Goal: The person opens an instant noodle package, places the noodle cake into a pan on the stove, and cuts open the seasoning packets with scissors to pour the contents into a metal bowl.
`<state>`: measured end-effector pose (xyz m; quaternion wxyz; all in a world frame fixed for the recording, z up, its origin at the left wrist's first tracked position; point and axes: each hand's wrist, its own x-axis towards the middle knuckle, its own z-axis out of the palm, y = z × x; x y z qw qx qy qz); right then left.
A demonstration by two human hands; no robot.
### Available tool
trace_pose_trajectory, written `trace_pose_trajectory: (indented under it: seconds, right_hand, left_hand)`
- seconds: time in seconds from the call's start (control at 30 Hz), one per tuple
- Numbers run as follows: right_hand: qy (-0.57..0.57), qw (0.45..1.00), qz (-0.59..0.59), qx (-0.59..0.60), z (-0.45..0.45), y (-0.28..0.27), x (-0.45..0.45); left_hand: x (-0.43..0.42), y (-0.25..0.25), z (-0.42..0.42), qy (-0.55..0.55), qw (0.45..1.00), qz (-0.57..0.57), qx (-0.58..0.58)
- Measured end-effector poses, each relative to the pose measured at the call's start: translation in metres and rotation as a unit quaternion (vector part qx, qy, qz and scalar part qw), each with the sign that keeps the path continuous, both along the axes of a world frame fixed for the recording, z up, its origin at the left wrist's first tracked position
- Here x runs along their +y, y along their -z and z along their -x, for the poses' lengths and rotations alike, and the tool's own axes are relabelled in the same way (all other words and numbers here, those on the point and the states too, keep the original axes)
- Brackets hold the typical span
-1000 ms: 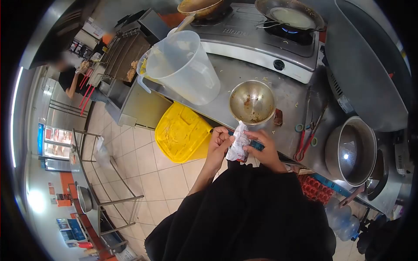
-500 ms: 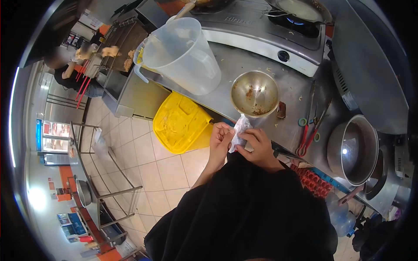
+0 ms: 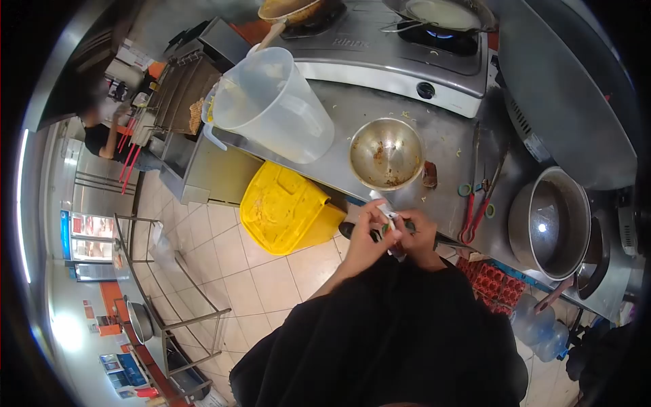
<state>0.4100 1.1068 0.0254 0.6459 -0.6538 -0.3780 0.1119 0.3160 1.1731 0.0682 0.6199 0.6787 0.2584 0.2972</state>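
- And there's the change: the left hand [image 3: 369, 229] has turned and curled in toward the right hand [image 3: 419, 234], and far less of the white packet [image 3: 386, 209] shows than half a second ago!
- The left hand is closed, fingers bent, gripping the packet from its side.
- The right hand grips it too, fingers curled in against it; the two hands almost meet.
- So the packet is up between them, held off the table [image 3: 451, 146], just in front of its near edge, a pale end poking out toward the metal bowl [image 3: 401, 144].
- That bowl sits on the table, brown smears inside, a small brown object [image 3: 430, 174] right beside it.
- Off to the right, red-handled scissors [image 3: 468, 233] lie on the metal, and farther over stands a big pot [image 3: 523, 224].
- Left of the bowl, the clear jug [image 3: 298, 119]; down below, the yellow bin [image 3: 281, 210] on the tiles.
- Behind, blue flame [image 3: 441, 35] burns under a pan [image 3: 485, 17] on the stove [image 3: 386, 57]!
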Motion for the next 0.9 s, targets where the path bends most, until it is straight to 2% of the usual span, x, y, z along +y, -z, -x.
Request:
trace_pose_trajectory:
  seconds: [0.03, 0.13, 0.17, 0.23, 0.3, 0.37, 0.5, 0.57, 0.87, 0.9]
  right_hand:
    - [-0.004, 1.0, -0.006, -0.001, -0.002, 0.0, -0.001]
    - [0.008, 0.999, 0.012, 0.037, -0.009, 0.001, -0.002]
    - [0.0, 0.999, 0.006, 0.034, -0.011, 0.0, -0.003]
    - [-0.009, 0.999, 0.014, 0.046, -0.014, 0.0, -0.005]
    - [-0.022, 0.999, 0.01, 0.026, -0.014, 0.001, -0.005]
    - [-0.016, 0.999, 0.016, 0.047, -0.012, 0.004, -0.004]
    - [-0.019, 0.998, -0.013, 0.053, -0.009, 0.006, -0.001]
    - [-0.025, 0.997, 0.002, 0.078, -0.008, 0.012, 0.0]
    - [-0.041, 0.996, -0.017, 0.077, -0.009, 0.01, 0.002]
    - [-0.04, 0.996, -0.018, 0.077, -0.009, 0.008, 0.002]
  left_hand:
    - [-0.003, 0.0, -0.003, 0.014, 0.994, -0.106, 0.035]
    - [-0.006, 0.001, -0.006, 0.014, 0.981, -0.181, 0.076]
    - [-0.006, -0.001, -0.006, 0.005, 0.98, -0.186, 0.075]
    - [-0.006, -0.006, -0.006, 0.027, 0.991, -0.119, 0.062]
    - [-0.005, -0.006, -0.004, 0.019, 0.989, -0.126, 0.077]
    - [-0.003, -0.01, -0.002, 0.058, 0.966, -0.208, 0.141]
    - [-0.009, -0.022, -0.003, 0.057, 0.966, -0.197, 0.159]
    - [-0.008, -0.022, -0.001, 0.057, 0.96, -0.227, 0.151]
    - [-0.002, -0.008, 0.01, 0.113, 0.962, -0.216, 0.125]
    - [-0.003, -0.008, 0.01, 0.121, 0.975, -0.167, 0.08]
